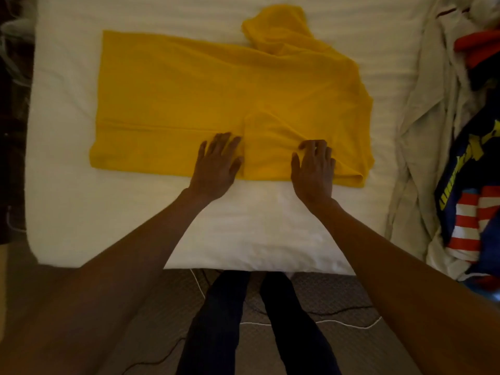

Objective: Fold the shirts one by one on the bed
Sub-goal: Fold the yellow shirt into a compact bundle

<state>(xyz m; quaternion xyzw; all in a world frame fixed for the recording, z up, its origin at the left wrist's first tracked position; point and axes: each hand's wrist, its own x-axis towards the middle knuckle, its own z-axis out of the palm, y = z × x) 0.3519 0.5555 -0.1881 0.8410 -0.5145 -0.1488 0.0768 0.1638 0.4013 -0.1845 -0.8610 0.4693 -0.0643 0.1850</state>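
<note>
Centrally, a yellow shirt lies spread sideways on the white bed, with one sleeve bunched at its far edge. The left hand and right hand rest palm-down on the shirt's near edge, both released, fingers spread, grasping nothing. Right of the shirt lies a pile of clothes.

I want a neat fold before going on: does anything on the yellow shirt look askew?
Yes. The far sleeve of the yellow shirt sits crumpled in a heap on the bed, not spread flat, while the near sleeve is folded in between the left hand and right hand. The rest lies fairly smooth.
</note>
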